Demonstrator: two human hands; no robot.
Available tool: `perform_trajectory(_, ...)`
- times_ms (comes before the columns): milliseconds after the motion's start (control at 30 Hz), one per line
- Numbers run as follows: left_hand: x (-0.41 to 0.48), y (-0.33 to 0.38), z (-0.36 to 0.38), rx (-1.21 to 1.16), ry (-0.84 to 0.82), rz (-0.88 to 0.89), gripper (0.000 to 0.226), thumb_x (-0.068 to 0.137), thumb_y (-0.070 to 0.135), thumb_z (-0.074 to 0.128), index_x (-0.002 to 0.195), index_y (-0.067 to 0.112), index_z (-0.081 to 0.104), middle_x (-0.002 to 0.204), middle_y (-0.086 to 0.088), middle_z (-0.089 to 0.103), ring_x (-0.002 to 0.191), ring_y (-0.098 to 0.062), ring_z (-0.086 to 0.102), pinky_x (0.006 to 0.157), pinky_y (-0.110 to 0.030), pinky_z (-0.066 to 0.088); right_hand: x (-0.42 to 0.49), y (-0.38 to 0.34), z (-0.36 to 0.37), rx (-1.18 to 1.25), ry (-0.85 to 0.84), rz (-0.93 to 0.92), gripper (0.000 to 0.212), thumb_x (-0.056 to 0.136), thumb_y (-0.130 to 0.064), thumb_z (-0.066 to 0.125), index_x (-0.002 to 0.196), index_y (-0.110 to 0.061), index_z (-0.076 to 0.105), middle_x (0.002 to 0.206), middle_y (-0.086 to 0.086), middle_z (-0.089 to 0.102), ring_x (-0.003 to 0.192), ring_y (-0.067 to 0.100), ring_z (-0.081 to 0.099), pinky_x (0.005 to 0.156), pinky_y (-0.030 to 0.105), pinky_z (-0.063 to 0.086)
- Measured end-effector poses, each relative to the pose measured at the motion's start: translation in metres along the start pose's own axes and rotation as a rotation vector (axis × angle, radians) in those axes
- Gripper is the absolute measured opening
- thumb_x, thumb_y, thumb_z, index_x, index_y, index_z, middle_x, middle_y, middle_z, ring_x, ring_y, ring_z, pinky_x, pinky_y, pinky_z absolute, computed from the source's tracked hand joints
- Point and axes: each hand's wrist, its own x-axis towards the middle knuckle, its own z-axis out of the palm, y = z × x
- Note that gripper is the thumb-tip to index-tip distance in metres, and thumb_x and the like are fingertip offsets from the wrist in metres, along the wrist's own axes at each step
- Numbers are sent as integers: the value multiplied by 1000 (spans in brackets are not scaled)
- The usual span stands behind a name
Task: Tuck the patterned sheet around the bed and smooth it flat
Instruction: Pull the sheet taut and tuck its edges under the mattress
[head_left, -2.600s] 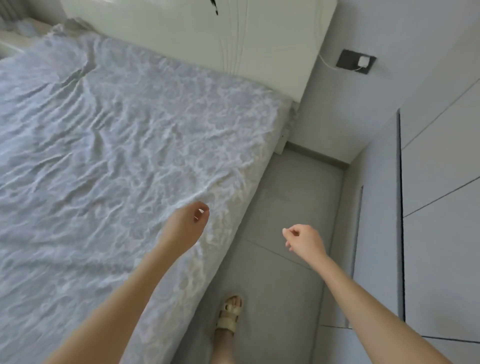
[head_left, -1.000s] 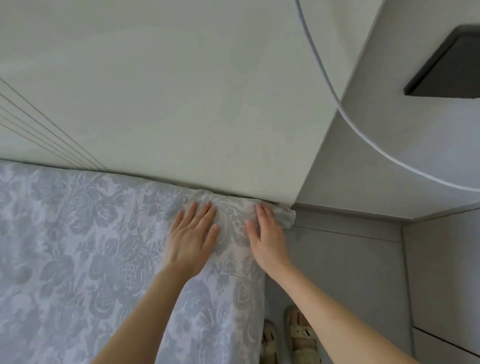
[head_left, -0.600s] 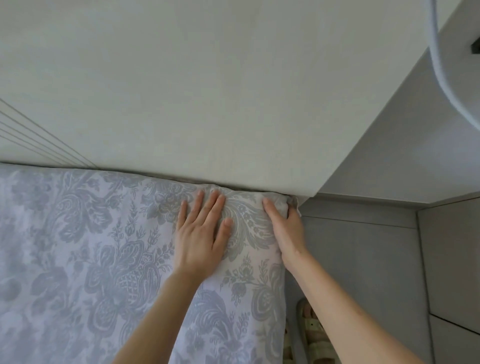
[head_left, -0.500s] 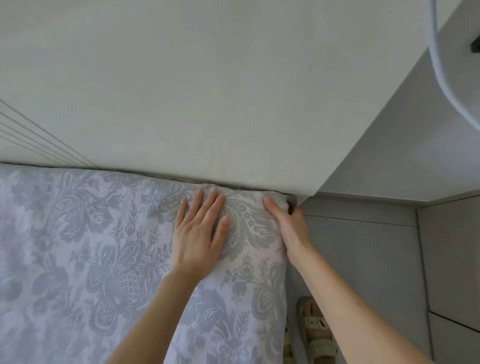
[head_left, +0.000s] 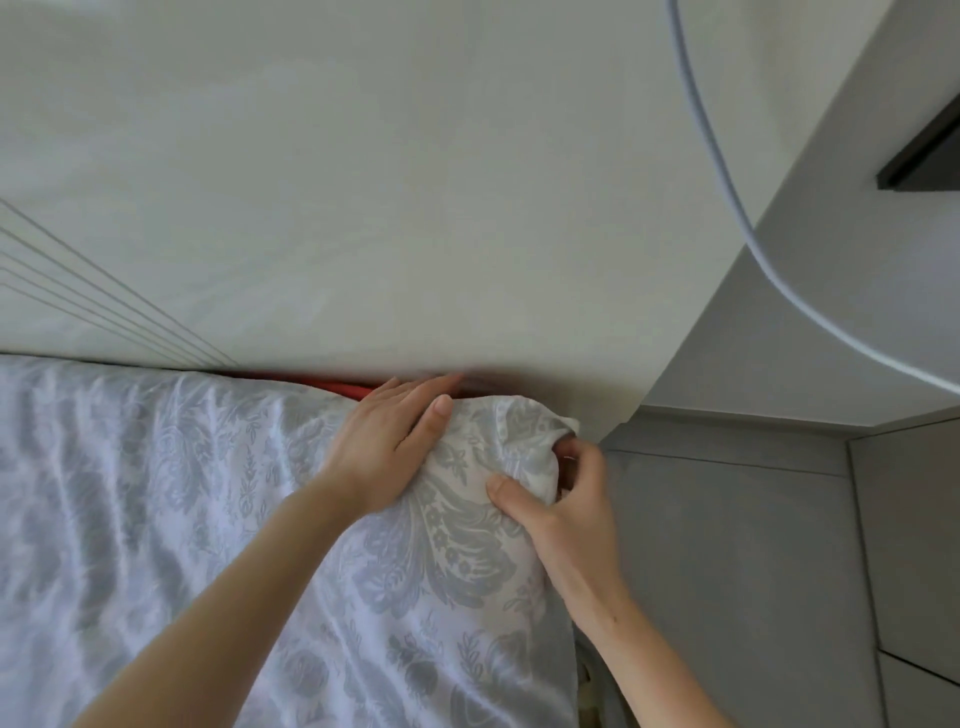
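Observation:
The patterned sheet (head_left: 182, 519), pale lilac with grey floral print, covers the bed and runs up to the cream headboard (head_left: 363, 208). At the bed's top right corner my left hand (head_left: 387, 441) lies flat on the sheet, its straight fingers reaching into the gap at the headboard. My right hand (head_left: 563, 499) grips the bunched corner of the sheet, thumb on top and fingers curled under the fabric. A strip of red (head_left: 343, 388) shows in the gap where the sheet is pulled back.
Grey floor (head_left: 727, 545) lies right of the bed, with a grey wall and wardrobe panel (head_left: 914, 545) close beside it. A white cable (head_left: 727, 208) hangs across the wall, and a dark socket plate (head_left: 924, 161) sits at the upper right.
The sheet corner has lifted and bunched up. My right hand went from lying flat at the edge to gripping the corner. My left hand slid up toward the headboard, and the red strip came into view.

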Motion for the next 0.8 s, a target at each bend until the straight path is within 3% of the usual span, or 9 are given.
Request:
perform_trajectory(67,4,1,-10,-46,-129,-67,57,95,54,15,140,30,41,135,19,45,129,4,32,105,-11,13,-11,-9,1,-13,-3,-32,61,46,-52,78,98,-41,49,97,-22,63,94,0,62,84,36,54)
perform_trajectory(233,16,8,-19,-225,-340,-275,46,100,47,18,140,36,38,147,13,37,143,-12,21,118,-26,10,-19,-17,1,-24,-12,-43,62,46,-49,77,99,-45,46,98,-24,62,98,3,61,86,37,53)
perform_trajectory(333,24,10,-17,-256,-374,-328,50,99,50,19,140,32,40,149,6,37,143,-15,22,118,-29,9,-22,-20,2,-33,-21,-63,64,47,-47,78,103,-45,46,101,-31,60,98,1,62,88,38,53)
perform_trajectory(467,18,5,-16,-415,-349,-378,49,96,56,20,132,40,49,141,8,47,136,-12,34,118,-36,19,-22,-22,0,-107,-8,-39,78,47,-56,80,112,-58,38,103,-19,64,108,17,58,91,45,49)
perform_trajectory(533,17,3,-14,-428,-331,-407,57,87,71,20,127,46,52,135,7,53,131,-15,41,115,-38,25,-20,-30,-7,-252,40,-67,90,49,-68,73,126,-57,28,104,-16,64,110,17,56,98,46,43)
perform_trajectory(600,16,1,-13,-452,-325,-391,66,72,85,16,118,55,53,129,6,58,127,-20,46,112,-41,30,-17,-47,-13,-531,138,-223,90,62,-78,53,140,-42,27,118,-15,58,116,13,50,107,40,29)
perform_trajectory(667,16,-2,-14,-457,-286,-392,70,68,87,15,116,55,53,127,5,59,127,-22,46,112,-42,28,-7,-65,-12,-823,228,-429,84,72,-80,32,140,-30,39,129,-7,53,121,17,46,98,36,26)
perform_trajectory(733,17,2,-22,-437,-264,-404,71,73,83,17,117,45,57,127,3,60,126,-22,46,113,-42,27,4,-79,-2,-1024,102,-481,75,78,-75,29,132,-28,51,125,-3,58,118,20,49,91,36,30)
perform_trajectory(800,21,7,-31,-449,-311,-384,67,73,80,21,98,36,66,108,2,69,113,-23,56,106,-40,35,10,-86,12,-1094,-88,-459,52,84,-65,44,114,-28,63,110,-4,65,108,19,55,89,36,33)
